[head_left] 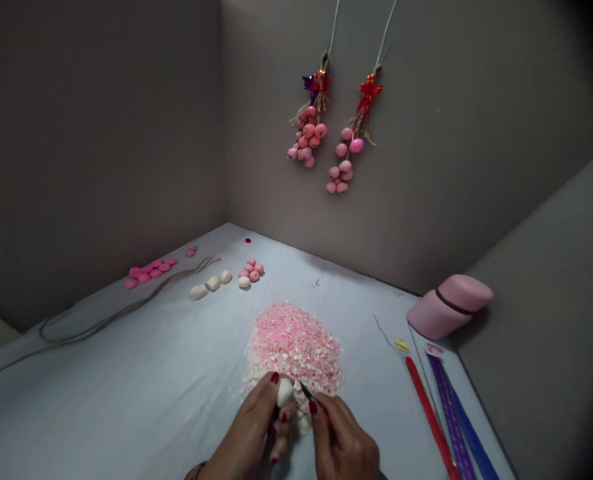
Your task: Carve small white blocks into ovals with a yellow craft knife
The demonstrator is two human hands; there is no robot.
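Note:
My left hand grips a small, rounded white piece between thumb and fingers; its material I cannot make out. In my right hand is a thin carving knife, held like a pen. Its dark blade points at the white piece, with a slight gap seeming to lie between them. Both hands are over the near edge of a heap of pink and white shavings on the pale table.
Back left lie bright pink pieces, twine, white pieces and a light pink cluster. Two pink bead strings hang on the wall. A pink bottle and red, purple and blue ribbons lie right.

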